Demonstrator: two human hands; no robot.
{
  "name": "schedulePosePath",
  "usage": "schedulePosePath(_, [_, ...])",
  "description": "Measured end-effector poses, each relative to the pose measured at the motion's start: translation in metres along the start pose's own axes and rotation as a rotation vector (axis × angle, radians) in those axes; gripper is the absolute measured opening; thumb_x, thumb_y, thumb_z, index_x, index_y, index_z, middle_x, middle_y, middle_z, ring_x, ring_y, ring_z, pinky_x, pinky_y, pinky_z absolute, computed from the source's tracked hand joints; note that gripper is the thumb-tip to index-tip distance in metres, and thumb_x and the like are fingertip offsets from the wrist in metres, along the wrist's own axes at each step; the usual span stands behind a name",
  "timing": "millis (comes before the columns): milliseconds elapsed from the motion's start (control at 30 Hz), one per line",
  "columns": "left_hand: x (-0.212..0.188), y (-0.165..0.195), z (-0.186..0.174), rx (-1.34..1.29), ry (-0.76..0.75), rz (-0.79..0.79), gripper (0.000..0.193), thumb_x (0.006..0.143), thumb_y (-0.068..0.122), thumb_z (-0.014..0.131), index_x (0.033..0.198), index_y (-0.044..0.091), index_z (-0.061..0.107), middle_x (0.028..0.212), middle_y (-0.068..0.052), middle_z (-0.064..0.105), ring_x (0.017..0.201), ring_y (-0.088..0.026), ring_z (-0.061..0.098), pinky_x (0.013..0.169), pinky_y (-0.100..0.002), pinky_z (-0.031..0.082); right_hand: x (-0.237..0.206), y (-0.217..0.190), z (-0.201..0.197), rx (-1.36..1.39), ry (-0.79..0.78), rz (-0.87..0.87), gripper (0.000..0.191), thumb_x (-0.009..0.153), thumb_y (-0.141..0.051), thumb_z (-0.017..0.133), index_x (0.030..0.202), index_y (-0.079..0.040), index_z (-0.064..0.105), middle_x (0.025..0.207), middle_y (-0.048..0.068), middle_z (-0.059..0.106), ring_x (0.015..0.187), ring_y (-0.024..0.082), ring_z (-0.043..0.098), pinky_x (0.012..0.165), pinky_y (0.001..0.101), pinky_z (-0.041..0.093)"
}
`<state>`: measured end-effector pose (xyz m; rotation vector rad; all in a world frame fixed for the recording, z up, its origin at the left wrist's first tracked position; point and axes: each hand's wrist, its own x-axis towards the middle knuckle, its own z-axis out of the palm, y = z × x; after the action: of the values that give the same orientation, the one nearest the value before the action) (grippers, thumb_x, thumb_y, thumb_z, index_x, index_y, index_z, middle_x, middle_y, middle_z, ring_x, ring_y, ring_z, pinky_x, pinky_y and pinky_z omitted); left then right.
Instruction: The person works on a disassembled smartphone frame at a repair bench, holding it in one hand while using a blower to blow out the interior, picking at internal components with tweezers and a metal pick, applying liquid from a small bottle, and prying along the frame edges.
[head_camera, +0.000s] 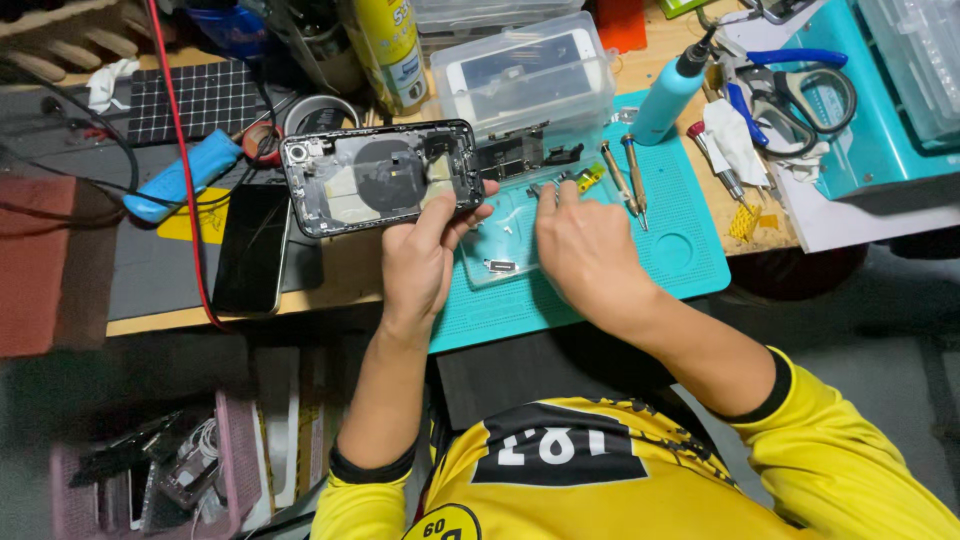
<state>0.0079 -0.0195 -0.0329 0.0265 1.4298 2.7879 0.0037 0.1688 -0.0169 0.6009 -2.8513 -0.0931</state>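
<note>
Opened black phone housing held up, other hand at small parts

Left hand (418, 262) pinches the opened black phone housing (380, 178) by its right end, above the teal rubber work mat's (680, 255) left edge; right hand (585, 250), fingers curled together, touches small metal parts (545, 187) mid-mat

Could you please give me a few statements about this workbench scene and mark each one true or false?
1. The left hand holds an opened phone body. True.
2. The right hand grips a screwdriver. False: it reaches for small parts on the teal mat; the two screwdrivers lie untouched beside it.
3. A dark phone screen lies flat left of the left hand. True.
4. The clear plastic box sits on the floor. False: it stands on the bench behind the mat.
5. The person wears a yellow sleeve. True.
</note>
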Motion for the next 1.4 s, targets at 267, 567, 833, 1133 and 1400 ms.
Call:
schedulePosePath(267, [0.005,0.000,0.002,0.322,-0.064,-0.060,0.032,0.106,0.015,0.050,0.104,-0.007,0.073,0.097,-0.011,0.076,0.079,-0.011,0.065,0.075,-0.027,0.057,-0.003,0.029,-0.017,0.221,-0.017,-0.086,0.014,0.084,-0.014,0.066,0.093,-0.003,0.069,0.084,0.014,0.066,0.075,0.036,0.069,0.058,0.0495,0.053])
schedulePosePath(567, [0.015,0.001,0.010,0.397,-0.118,-0.034,0.031,0.108,0.013,0.053,0.103,-0.011,0.071,0.090,-0.016,0.074,0.076,-0.018,0.069,0.063,-0.027,0.052,0.026,0.108,-0.009,0.223,-0.086,0.226,0.018,0.091,-0.024,0.072,0.093,-0.006,0.077,0.081,0.018,0.072,0.081,0.040,0.069,0.071,0.0511,0.053])
schedulePosePath(833, [0.007,0.028,0.028,-0.100,-0.223,0.005,0.050,0.096,-0.001,0.030,0.144,-0.008,0.042,0.141,-0.025,0.057,0.124,-0.037,0.065,0.096,-0.049,0.063,0.047,0.120,0.020,0.289,-0.316,0.367,0.025,0.082,-0.028,0.077,0.097,-0.009,0.081,0.090,0.018,0.075,0.088,0.039,0.071,0.082,0.0494,0.057])
schedulePosePath(1133, [0.009,0.031,0.020,-0.136,-0.332,0.042,0.054,0.101,0.015,0.032,0.143,-0.013,0.051,0.140,-0.030,0.063,0.119,-0.034,0.067,0.103,-0.046,0.057,0.041,0.127,0.002,0.404,-0.183,0.333,0.026,0.091,-0.031,0.071,0.086,-0.005,0.070,0.082,0.021,0.072,0.081,0.041,0.068,0.077,0.0503,0.054])
schedulePosePath(1400, [0.006,0.029,0.019,-0.171,-0.360,0.065,0.085,0.110,0.067,0.022,0.135,-0.006,0.060,0.118,-0.022,0.070,0.107,-0.029,0.070,0.102,-0.043,0.057,0.016,0.089,-0.073,1.260,0.361,0.022,0.006,0.107,-0.003,0.050,0.110,0.002,0.047,0.095,0.014,0.071,0.083,0.022,0.071,0.073,0.0330,0.059])
